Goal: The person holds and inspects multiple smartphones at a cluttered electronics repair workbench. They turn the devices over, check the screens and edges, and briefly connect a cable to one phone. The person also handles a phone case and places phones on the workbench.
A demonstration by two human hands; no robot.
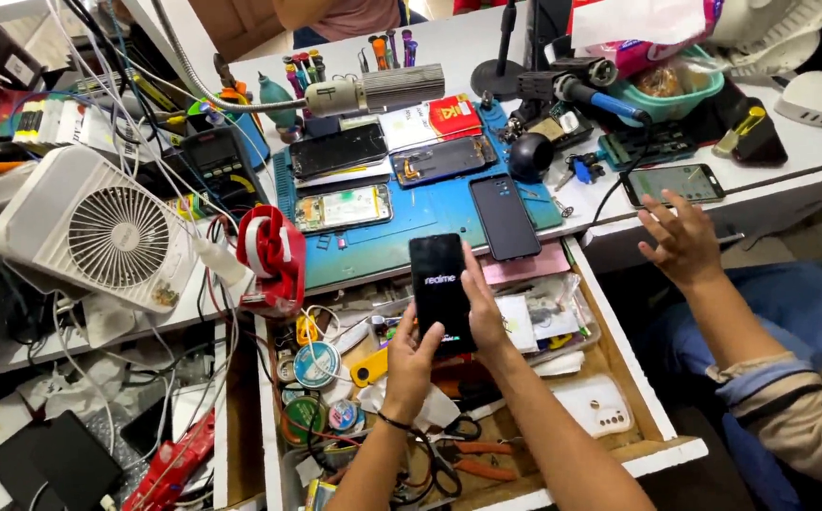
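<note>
1. A white fan (pixel 118 235) sits far left on the messy table.
2. The left hand (pixel 413 364) has its fingers curled around the bottom of a black phone (pixel 440 291).
3. The right hand (pixel 483 308) grips the phone's right edge, above an open drawer (pixel 619 331).
4. Another person's hand (pixel 681 241), fingers spread, hovers near a second phone (pixel 673 184).

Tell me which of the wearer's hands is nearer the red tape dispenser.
Left. The left hand grips the black phone from below, on the side of the red tape dispenser; the right hand holds the phone's far edge.
</note>
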